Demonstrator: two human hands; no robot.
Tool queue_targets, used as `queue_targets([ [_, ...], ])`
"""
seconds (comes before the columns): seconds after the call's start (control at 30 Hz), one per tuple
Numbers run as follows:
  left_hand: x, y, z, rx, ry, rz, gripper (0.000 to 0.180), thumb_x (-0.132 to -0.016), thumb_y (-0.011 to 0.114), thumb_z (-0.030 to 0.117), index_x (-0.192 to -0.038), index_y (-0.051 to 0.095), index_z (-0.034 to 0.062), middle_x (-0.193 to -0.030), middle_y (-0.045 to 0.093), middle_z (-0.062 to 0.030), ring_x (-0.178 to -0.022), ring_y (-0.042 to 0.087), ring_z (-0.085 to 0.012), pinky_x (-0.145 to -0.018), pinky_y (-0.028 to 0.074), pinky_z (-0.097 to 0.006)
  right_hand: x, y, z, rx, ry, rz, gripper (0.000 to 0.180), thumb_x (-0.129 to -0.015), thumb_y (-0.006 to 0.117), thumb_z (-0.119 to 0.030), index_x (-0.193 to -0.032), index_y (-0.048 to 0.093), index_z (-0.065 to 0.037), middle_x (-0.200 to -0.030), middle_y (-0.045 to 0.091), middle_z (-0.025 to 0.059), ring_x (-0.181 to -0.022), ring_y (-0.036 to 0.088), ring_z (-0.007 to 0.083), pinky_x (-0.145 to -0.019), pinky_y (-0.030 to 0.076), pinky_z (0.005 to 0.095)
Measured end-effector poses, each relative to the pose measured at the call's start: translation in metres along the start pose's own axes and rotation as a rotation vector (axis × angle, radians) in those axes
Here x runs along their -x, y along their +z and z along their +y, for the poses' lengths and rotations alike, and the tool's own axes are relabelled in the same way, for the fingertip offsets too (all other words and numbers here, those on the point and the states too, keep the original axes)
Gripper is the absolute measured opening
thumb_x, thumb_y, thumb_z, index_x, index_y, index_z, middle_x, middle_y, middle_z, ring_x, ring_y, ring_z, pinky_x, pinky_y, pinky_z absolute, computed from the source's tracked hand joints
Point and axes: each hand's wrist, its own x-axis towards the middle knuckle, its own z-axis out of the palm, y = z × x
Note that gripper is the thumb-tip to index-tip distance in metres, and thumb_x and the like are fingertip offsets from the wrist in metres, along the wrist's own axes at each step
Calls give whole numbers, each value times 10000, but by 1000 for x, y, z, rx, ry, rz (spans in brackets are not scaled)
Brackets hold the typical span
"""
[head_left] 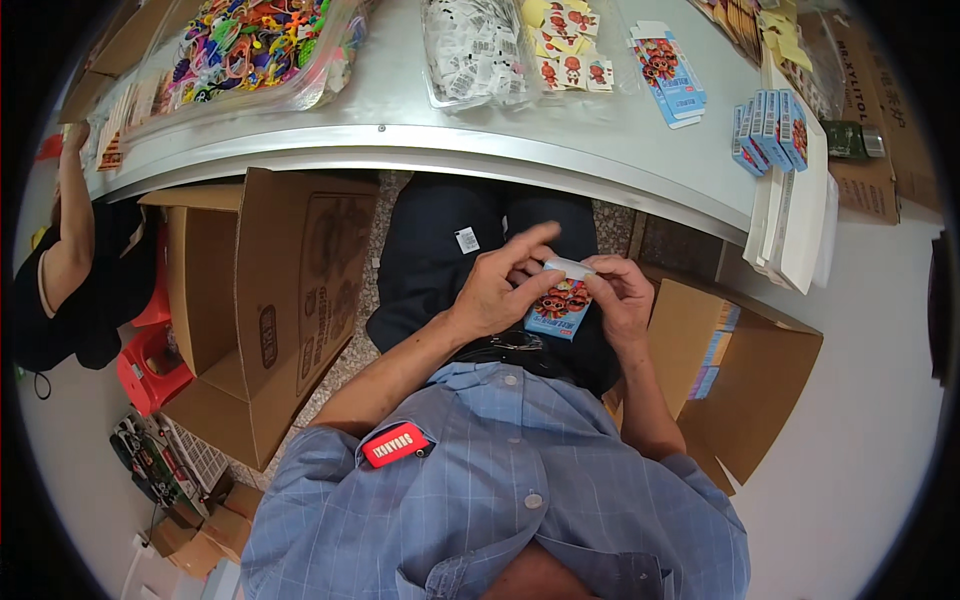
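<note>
Over my lap I hold a small blue box (pixel 557 312) with a colourful cartoon print, its pale top flap toward the table. My left hand (pixel 502 280) grips its left side, thumb on the front and index finger stretched past the top. My right hand (pixel 622 296) pinches the upper right corner by the flap. Whether anything is inside the box cannot be seen. A small white label or packet (pixel 467 240) lies on my dark trousers, left of my hands.
On the table (pixel 400 150) are a tub of colourful trinkets (pixel 255 50), a tray of white packets (pixel 475 50), cartoon cards (pixel 572 45), flat blue cartons (pixel 668 75) and several filled-out blue boxes (pixel 770 130). Open cardboard boxes flank me, left (pixel 215 300) and right (pixel 765 375). Another person's arm (pixel 70 205) is far left.
</note>
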Motion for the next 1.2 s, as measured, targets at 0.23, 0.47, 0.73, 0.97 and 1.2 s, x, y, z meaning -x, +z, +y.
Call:
queue_targets([
  [0.23,0,-3,-3,-56,29,-65,185,-933,726,98,-1081,716,-11,-1024,667,-59,-813,606,-56,-647,485,-179,-6,-6,-10,-15,124,-51,99,-937,661,-26,-1021,676,25,-1059,669,104,-949,632,149,-878,483,268],
  [0.47,0,4,12,-85,-93,-38,167,-928,727,88,-1066,728,-6,-938,659,-33,-761,597,-34,-619,463,-176,-10,-11,-20,55,238,-137,171,-936,672,-12,-1095,711,37,-972,655,64,-857,623,100,-766,492,233],
  [0.73,-14,-9,16,-95,-149,-99,136,-928,694,71,-1028,755,2,-857,676,-39,-738,636,-66,-646,507,-223,-16,-6,-20,120,211,-149,133,-925,671,10,-1038,734,44,-981,671,76,-848,624,106,-741,500,236],
  [0.97,-20,-16,24,-177,-199,-226,153,-944,690,71,-1068,757,11,-915,708,-50,-804,635,-78,-709,503,-224,-14,-8,-20,133,188,-150,140,-917,670,24,-1039,738,39,-999,679,84,-854,627,113,-749,502,235],
  [1.2,-9,-23,14,-399,170,-238,207,-904,741,78,-1095,748,-2,-998,744,-126,-870,707,-166,-740,557,-275,-12,-14,-18,373,-20,-253,195,-873,728,3,-1066,759,1,-1005,706,116,-906,658,167,-782,516,271],
])
